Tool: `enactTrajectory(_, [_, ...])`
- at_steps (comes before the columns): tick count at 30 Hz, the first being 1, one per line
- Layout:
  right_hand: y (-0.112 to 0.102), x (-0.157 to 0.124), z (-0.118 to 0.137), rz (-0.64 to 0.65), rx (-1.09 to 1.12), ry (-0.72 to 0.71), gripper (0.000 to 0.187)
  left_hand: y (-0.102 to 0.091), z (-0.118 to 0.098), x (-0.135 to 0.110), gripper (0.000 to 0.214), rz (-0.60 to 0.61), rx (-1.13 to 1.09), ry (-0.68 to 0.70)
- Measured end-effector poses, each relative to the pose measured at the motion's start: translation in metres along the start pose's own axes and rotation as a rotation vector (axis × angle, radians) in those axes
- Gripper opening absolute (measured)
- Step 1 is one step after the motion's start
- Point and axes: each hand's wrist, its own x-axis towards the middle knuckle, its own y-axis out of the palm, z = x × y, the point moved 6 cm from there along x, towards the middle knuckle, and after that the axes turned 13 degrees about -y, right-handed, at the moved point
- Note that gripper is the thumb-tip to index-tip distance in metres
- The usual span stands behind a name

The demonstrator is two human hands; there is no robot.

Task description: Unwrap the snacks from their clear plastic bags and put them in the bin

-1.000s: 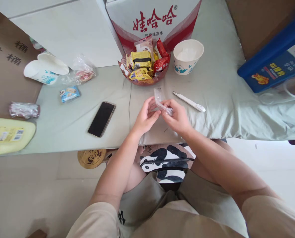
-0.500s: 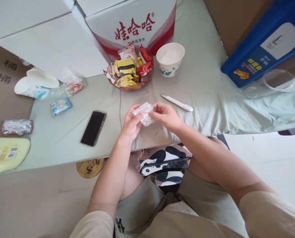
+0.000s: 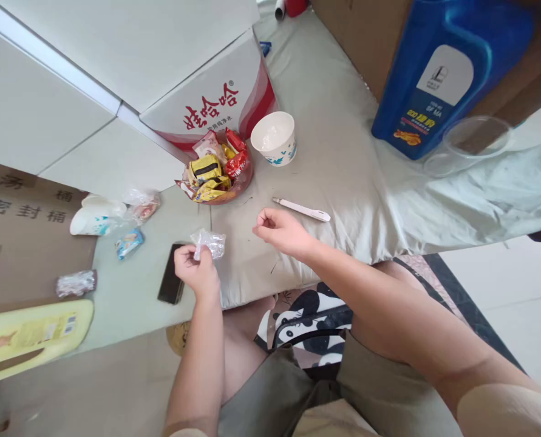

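A crumpled clear wrapper (image 3: 213, 244) is pinched between the thumb and fingers of the left hand (image 3: 197, 270), above the cloth (image 3: 343, 176) near its front edge. The phone (image 3: 170, 286) is partly covered by that hand. The fingers of the right hand (image 3: 280, 232) are loosely curled; whether anything small is held in them cannot be told. Just beyond it, a slim white tool (image 3: 303, 210) is laid aslant, so the space there is partly taken up.

Farther back, the way is blocked by a printed carton (image 3: 220, 91), in front of which a reddish bowl (image 3: 245, 183) is heaped with snack packets (image 3: 205, 167). A paper cup (image 3: 274, 144) is stood upright beside the bowl. The left side is crowded by tipped paper cups (image 3: 90, 223), a blue packet (image 3: 129, 244) and a yellow bottle (image 3: 36, 334); the far right is occupied by a blue jug (image 3: 391, 118) and a clear plastic cup (image 3: 445, 159).
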Motion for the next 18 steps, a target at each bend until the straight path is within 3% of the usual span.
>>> enactTrajectory(3, [-0.005,-0.002,0.004,0.008,0.004,0.003,0.014,0.005,-0.007,-0.003,0.019,-0.048,0.055,0.008])
enactTrajectory(6, [-0.007,-0.003,0.007,0.016,0.019,-0.001,0.015,0.033,-0.031,0.003,0.026,0.007,0.100,0.006])
enactTrajectory(9, [-0.006,-0.004,0.011,0.019,0.085,-0.009,0.016,0.080,-0.090,0.016,0.034,0.106,0.127,0.188])
enactTrajectory(14, [-0.008,-0.002,0.017,0.012,0.146,-0.023,0.015,0.188,-0.196,0.038,0.038,0.380,0.473,0.583])
enactTrajectory(16, [-0.012,0.000,0.018,0.001,0.130,-0.032,0.015,0.228,-0.212,0.039,0.031,0.485,0.658,0.661])
enactTrajectory(18, [-0.015,0.003,0.017,-0.008,0.125,-0.034,0.015,0.266,-0.207,0.030,0.019,0.682,0.824,0.700])
